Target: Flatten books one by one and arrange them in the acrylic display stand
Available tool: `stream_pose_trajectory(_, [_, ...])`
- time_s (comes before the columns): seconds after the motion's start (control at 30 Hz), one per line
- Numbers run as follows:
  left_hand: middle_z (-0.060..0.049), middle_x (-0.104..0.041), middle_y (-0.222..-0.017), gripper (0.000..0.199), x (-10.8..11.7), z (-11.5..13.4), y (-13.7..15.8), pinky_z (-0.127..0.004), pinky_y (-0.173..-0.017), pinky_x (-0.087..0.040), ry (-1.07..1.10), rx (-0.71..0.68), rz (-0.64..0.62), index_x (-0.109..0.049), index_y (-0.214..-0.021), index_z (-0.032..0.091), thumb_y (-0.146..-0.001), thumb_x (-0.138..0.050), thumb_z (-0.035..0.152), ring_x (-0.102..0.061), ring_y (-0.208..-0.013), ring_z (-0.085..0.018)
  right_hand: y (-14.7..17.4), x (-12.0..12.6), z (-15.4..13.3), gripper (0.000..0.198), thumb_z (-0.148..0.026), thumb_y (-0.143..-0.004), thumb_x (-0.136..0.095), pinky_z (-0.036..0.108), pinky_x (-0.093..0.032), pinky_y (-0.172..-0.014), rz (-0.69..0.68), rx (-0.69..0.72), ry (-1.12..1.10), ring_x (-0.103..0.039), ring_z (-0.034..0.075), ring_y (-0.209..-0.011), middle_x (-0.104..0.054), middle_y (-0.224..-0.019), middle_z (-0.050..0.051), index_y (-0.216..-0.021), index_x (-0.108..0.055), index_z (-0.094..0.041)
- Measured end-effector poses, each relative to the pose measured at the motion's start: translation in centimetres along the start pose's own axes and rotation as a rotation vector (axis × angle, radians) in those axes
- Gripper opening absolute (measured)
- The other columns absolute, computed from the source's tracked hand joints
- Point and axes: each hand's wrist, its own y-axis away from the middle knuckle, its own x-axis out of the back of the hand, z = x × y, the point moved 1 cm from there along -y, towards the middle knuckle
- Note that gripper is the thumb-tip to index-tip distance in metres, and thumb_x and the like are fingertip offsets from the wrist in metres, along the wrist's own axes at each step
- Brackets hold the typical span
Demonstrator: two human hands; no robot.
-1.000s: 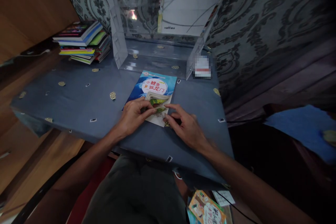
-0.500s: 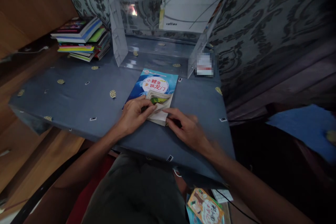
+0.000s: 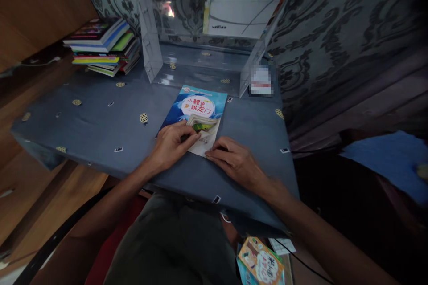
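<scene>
Your right hand [image 3: 236,160] has come down and inward since half a second ago, onto the lower right corner of the blue book [image 3: 197,106], and the loose page [image 3: 203,143] there now lies flatter. From the head view, that book lies on the grey-blue cloth [image 3: 110,127], which is patterned with yellow ovals. Your left hand [image 3: 172,143] pinches the curled inner pages at the book's lower left; your right fingertips are bunched at its corner, though you cannot tell whether paper is between them. Directly beyond the book stands a clear plastic rack [image 3: 149,51], stepped along its sides, the cloth showing through its base; a white printed sheet [image 3: 242,4] rises above. Right of the rack and beyond the book is a blurred box [image 3: 261,81]. Far left of the book you have an uneven stack of books [image 3: 102,49]; far right, crumpled blue fabric [image 3: 389,162]. Below it, past the cloth's edge, lies an orange book [image 3: 262,260].
</scene>
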Motion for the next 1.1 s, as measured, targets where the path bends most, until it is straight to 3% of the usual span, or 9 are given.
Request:
stream_pose_trajectory(0.17, [0.001, -0.059, -0.067, 0.030, 0.0, 0.0, 0.1, -0.027, -0.065, -0.040, -0.022, -0.007, -0.013, -0.068, -0.072, 0.019, -0.097, -0.055, 0.032, -0.056, -0.070, -0.014, -0.2, 0.3, -0.2, 0.026, -0.025, -0.103, -0.049, 0.040, -0.056, -0.079, -0.024, 0.022, -0.078, -0.066, 0.023, -0.088, -0.074, -0.094, 0.009, -0.092, -0.073, -0.021])
stream_pose_trajectory(0.27, [0.000, -0.060, -0.069, 0.030, -0.1, -0.1, 0.2, -0.027, -0.065, -0.040, -0.039, -0.009, -0.022, -0.069, -0.074, 0.019, -0.097, -0.054, 0.032, -0.057, -0.071, -0.014, 0.0, 0.5, -0.3, 0.016, -0.025, -0.099, -0.052, 0.039, -0.056, -0.078, -0.009, -0.138, -0.163, -0.069, 0.023, -0.087, -0.075, -0.095, 0.010, -0.103, -0.067, -0.020])
stream_pose_trajectory(0.37, [0.001, -0.059, -0.068, 0.028, -0.2, -0.1, 0.3, -0.026, -0.063, -0.039, -0.062, -0.013, -0.030, -0.069, -0.075, 0.019, -0.097, -0.055, 0.030, -0.056, -0.070, -0.014, -0.1, 0.8, -0.5, 0.028, -0.025, -0.098, -0.053, 0.034, -0.056, -0.074, 0.016, -0.320, -0.260, -0.072, 0.022, -0.084, -0.077, -0.093, 0.007, -0.125, -0.056, -0.020])
stream_pose_trajectory(0.5, [0.000, -0.058, -0.070, 0.026, -0.2, 0.1, 0.4, -0.024, -0.061, -0.037, -0.108, -0.039, -0.044, -0.070, -0.077, 0.018, -0.097, -0.056, 0.028, -0.055, -0.068, -0.013, -0.6, 0.9, -0.6, 0.032, -0.023, -0.097, -0.056, 0.032, -0.055, -0.075, 0.020, -0.372, -0.254, -0.073, 0.021, -0.083, -0.077, -0.087, 0.004, -0.129, -0.058, -0.020])
stream_pose_trajectory(0.73, [-0.003, -0.065, -0.083, 0.023, -0.5, 0.0, 0.8, -0.026, -0.066, -0.045, -0.149, -0.084, -0.044, -0.076, -0.091, 0.020, -0.098, -0.056, 0.030, -0.061, -0.076, -0.015, -0.7, 0.5, 0.3, 0.018, -0.019, -0.095, -0.058, 0.032, -0.055, -0.078, 0.029, -0.317, -0.230, -0.071, 0.020, -0.084, -0.076, -0.091, 0.004, -0.101, -0.075, -0.024])
stream_pose_trajectory(0.9, [-0.004, -0.072, -0.100, 0.025, 0.2, -1.2, 0.5, -0.026, -0.074, -0.052, -0.024, -0.167, -0.085, -0.074, -0.113, 0.025, -0.101, -0.053, 0.026, -0.068, -0.088, -0.015, -0.2, 0.3, 0.9, 0.022, -0.017, -0.096, -0.056, 0.033, -0.055, -0.075, 0.000, -0.151, -0.181, -0.068, 0.020, -0.081, -0.074, -0.087, 0.005, -0.101, -0.076, -0.023])
stream_pose_trajectory(1.0, [-0.004, -0.074, -0.112, 0.031, 0.9, -1.4, 0.2, -0.029, -0.082, -0.055, 0.033, -0.200, -0.106, -0.068, -0.126, 0.028, -0.102, -0.048, 0.025, -0.070, -0.097, -0.016, 0.0, 0.3, 1.0, 0.025, -0.017, -0.096, -0.054, 0.035, -0.054, -0.073, -0.013, -0.068, -0.088, -0.064, 0.021, -0.082, -0.071, -0.087, 0.006, -0.103, -0.077, -0.024])
stream_pose_trajectory(1.1, [-0.006, -0.072, -0.123, 0.047, 1.3, -1.2, 0.1, -0.031, -0.089, -0.055, 0.027, -0.160, -0.103, -0.047, -0.147, 0.027, -0.100, -0.051, 0.029, -0.069, -0.104, -0.018, 0.2, 0.5, 0.8, 0.026, -0.017, -0.097, -0.053, 0.034, -0.053, -0.068, -0.008, -0.016, -0.024, -0.061, 0.021, -0.080, -0.067, -0.085, 0.007, -0.103, -0.077, -0.023])
